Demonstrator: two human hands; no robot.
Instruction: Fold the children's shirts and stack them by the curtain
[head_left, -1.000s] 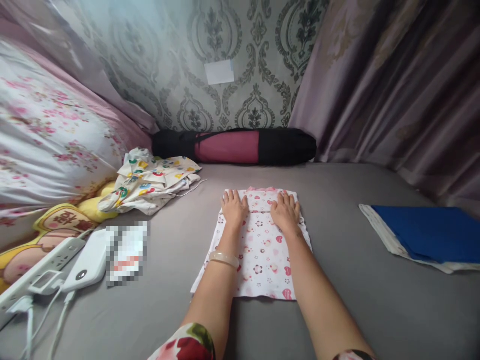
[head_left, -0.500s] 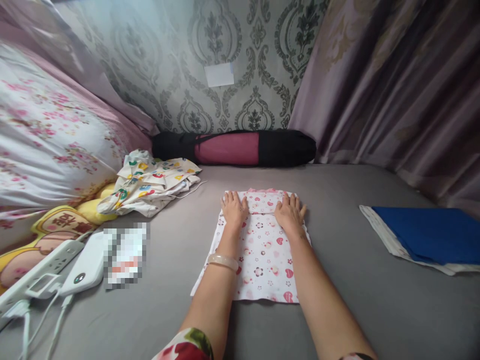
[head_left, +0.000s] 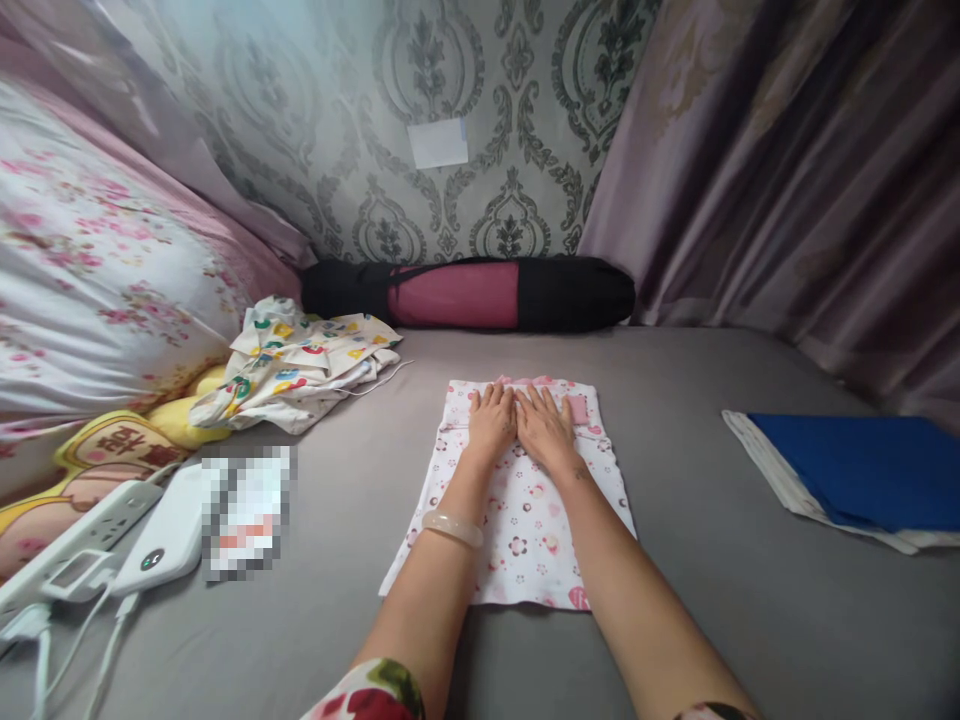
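A white cloth garment (head_left: 525,510), printed with pink hearts and flowers, lies flat on the grey sheet in front of me. Its far end is folded over into a band, with a bit of pink trim showing at the top edge. My left hand (head_left: 493,420) rests flat on this folded band, fingers stretched forward. Close beside it, my right hand (head_left: 545,425) also lies flat on the band with its fingers spread. A small pink patch (head_left: 577,410) shows just right of my right hand. Neither hand grips the cloth.
A black and maroon roll bag (head_left: 454,295) lies along the wall. At left are a crumpled patterned cloth (head_left: 300,365), a power strip (head_left: 112,530), a white power bank (head_left: 169,530) with cables and a blurred packet (head_left: 251,515). A folded blue cloth (head_left: 862,470) lies at right.
Both hands have slid inward from the band's outer sides to its middle, now nearly touching. The pink patch by the right hand has come into view. The garment has barely shifted.
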